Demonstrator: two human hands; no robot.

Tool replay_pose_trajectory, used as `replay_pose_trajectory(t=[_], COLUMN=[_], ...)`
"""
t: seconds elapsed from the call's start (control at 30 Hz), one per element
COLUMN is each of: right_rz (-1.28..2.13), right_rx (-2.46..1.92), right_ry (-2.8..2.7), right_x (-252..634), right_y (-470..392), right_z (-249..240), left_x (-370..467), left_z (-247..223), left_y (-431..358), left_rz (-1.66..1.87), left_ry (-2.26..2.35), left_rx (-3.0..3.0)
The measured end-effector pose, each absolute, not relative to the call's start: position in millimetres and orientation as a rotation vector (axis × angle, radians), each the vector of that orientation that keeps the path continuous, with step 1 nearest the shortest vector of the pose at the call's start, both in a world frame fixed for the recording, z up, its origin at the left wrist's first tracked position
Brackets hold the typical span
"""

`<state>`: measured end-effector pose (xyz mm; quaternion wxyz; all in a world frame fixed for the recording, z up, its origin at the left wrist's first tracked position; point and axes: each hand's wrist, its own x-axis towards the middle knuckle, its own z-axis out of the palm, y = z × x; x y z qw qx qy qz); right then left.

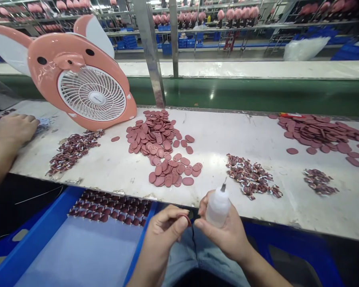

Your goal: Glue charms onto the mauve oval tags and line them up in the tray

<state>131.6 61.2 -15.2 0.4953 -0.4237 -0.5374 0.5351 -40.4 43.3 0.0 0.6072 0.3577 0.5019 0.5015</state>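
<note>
— Now, item one, left hand (164, 231)?
— Fingers pinched a small maroon oval piece (186, 217), held below the desk (227, 135) edge.
— Item two, right hand (224, 227)?
— Fingers wrapped round a white squeeze bottle (217, 207), nozzle up, just beside the piece.

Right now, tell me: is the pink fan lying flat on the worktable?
No. The pink fan stands tilted on its lower edge at the back of the worktable, grille facing forward.
</note>
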Motion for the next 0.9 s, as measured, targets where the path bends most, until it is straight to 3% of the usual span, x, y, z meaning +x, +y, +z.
replay_pose_trajectory(t=[0.2,0.5,0.63,0.9], right_rz=[1.688,1.928,1.855,1.445], right_rx=[-0.838,-0.687,-0.776,-1.054], right_ry=[-1.060,-1.020,-1.084,-1.278], right_x=[115,111,113,149], right_y=[44,45,47,41], right_z=[-12,-4,-1,10], left_x=[-15,-44,-43,-40], left_z=[3,-16,-15,-2], left_y=[19,11,13,14], left_rz=[1.229,1.068,1.127,1.205], left_ry=[1.082,0.745,0.765,1.027], left_rx=[0.383,0.776,0.753,0.126])
